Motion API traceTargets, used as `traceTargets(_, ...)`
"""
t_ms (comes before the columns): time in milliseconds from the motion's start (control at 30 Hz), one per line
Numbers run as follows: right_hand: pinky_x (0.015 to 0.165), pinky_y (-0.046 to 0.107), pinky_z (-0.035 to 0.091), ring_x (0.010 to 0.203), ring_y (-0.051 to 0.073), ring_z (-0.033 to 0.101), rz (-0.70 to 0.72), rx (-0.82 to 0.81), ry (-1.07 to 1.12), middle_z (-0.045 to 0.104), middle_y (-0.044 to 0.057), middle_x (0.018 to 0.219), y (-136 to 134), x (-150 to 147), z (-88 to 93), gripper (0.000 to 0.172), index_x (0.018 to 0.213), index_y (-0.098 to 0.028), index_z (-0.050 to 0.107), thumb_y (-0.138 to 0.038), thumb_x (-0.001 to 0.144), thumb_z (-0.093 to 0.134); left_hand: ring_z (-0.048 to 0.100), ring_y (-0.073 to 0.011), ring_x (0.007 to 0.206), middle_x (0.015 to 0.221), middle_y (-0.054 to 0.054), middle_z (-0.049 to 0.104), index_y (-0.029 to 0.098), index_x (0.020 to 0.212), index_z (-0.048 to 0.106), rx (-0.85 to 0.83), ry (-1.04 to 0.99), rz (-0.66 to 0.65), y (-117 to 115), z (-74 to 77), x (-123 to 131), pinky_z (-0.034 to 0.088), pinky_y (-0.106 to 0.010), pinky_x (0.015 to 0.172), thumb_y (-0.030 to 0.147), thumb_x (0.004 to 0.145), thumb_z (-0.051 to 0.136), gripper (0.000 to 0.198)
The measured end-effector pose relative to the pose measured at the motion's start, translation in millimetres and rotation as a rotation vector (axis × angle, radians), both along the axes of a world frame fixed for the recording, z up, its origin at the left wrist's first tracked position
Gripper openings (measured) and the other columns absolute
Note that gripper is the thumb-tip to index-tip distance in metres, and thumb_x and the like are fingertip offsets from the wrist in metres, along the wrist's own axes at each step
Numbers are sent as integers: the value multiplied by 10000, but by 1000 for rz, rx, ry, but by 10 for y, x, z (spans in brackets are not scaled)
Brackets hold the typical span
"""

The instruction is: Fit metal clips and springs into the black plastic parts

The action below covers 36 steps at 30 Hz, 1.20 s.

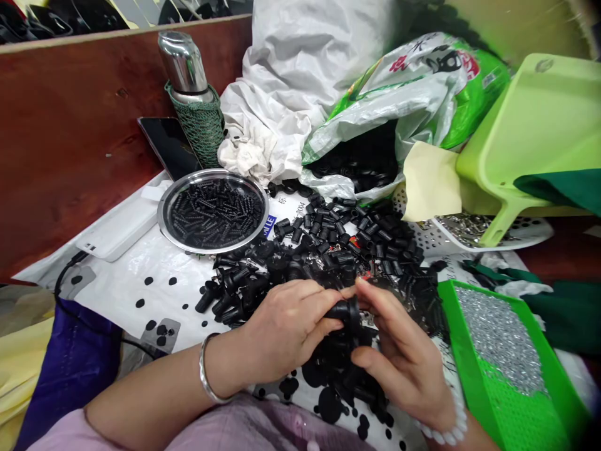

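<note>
The black cap (348, 311), pinched between both hands just in front of the parts pile (328, 250), looks light, stiff and smooth, best taken by its ribbed rim. The left hand (286, 322) clasps it from the side with wrist bent inward; the right hand (404, 357) grips it with thumb and forefinger, palm up.

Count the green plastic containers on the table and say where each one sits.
2. A bright green tray of small silvery parts lies at the lower right, beside the right hand. A pale green scoop-shaped bin rests at the upper right. Others may be hidden.
</note>
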State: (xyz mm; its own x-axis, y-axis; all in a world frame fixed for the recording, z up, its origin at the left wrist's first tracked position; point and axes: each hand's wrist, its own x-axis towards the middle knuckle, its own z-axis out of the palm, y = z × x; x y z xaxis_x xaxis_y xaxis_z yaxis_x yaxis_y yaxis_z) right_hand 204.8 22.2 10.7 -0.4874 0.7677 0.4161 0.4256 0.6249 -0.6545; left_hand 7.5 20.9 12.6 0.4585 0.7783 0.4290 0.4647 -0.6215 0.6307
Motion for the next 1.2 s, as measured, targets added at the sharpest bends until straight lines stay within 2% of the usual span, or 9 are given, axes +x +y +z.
traceTargets(133, 888, 358, 478, 1115, 241, 506, 58, 58, -143, 519, 127, 1230, 23, 21, -36, 567, 1387, -204, 308, -251, 868, 530, 574, -182, 798, 871, -93, 619, 97, 1049, 548, -2, 34, 33, -25, 39, -31, 509, -327, 736, 243, 906, 414, 244)
traceTargets(300, 830, 293, 501, 1038, 214, 554, 43, -24, -101, 569, 102, 1142, -8, 16, -85, 482, 1333, -211, 381, -275, 876, 519, 578, -170, 785, 871, -71, 610, 120, 1077, 520, -101, 85, 5, -68, 23, -94, 501, -302, 729, 235, 904, 421, 230)
traceTargets(467, 852, 294, 491, 1036, 208, 547, 100, 53, -125, 567, 109, 1112, -21, -42, -67, 458, 1317, -187, 373, -256, 883, 503, 558, -176, 720, 801, -51, 586, 131, 996, 531, -77, 212, -5, -81, 36, -140, 482, -304, 667, 238, 908, 405, 187)
traceTargets(667, 771, 328, 534, 980, 238, 597, 194, 218, -294, 609, 146, 1073, -9, 1, -66, 523, 1375, -134, 292, -245, 895, 468, 510, -148, 641, 736, -38, 556, 116, 920, 538, -116, 203, -198, -14, 104, -199, 447, -253, 602, 205, 896, 410, 158)
traceTargets(733, 762, 335, 539, 960, 241, 607, 202, 248, -313, 621, 147, 1055, -6, 17, -45, 542, 1383, -131, 279, -243, 891, 477, 503, -149, 623, 719, -39, 555, 115, 910, 539, -115, 203, -221, 6, 90, -187, 444, -251, 580, 208, 893, 411, 159)
traceTargets(867, 749, 321, 542, 952, 236, 608, 148, 156, -287, 606, 141, 1083, -22, 10, 39, 524, 1387, -156, 272, -252, 903, 448, 530, -165, 658, 757, -70, 577, 93, 932, 541, 1, 198, -167, 28, 38, -126, 476, -277, 621, 226, 909, 366, 221)
traceTargets(1000, 836, 332, 511, 1050, 239, 557, 115, 78, -234, 551, 127, 1188, -58, 1, 75, 542, 1396, -178, 266, -195, 888, 454, 536, -180, 665, 767, -79, 584, 76, 944, 553, 122, 229, -160, 68, 30, -105, 486, -299, 616, 227, 915, 346, 258)
traceTargets(1100, 891, 326, 481, 1112, 228, 513, 111, 46, -202, 513, 113, 1247, -54, 1, 86, 571, 1404, -181, 252, -154, 874, 462, 531, -182, 654, 762, -76, 586, 70, 949, 561, 140, 265, -171, 122, 63, -135, 480, -304, 601, 230, 911, 362, 258)
traceTargets(1200, 912, 302, 470, 1128, 214, 502, 157, 29, -220, 514, 100, 1254, -38, -12, 129, 588, 1412, -188, 237, -148, 872, 469, 515, -166, 634, 737, -65, 579, 78, 926, 567, 106, 253, -244, 165, 106, -177, 462, -284, 582, 243, 913, 364, 262)
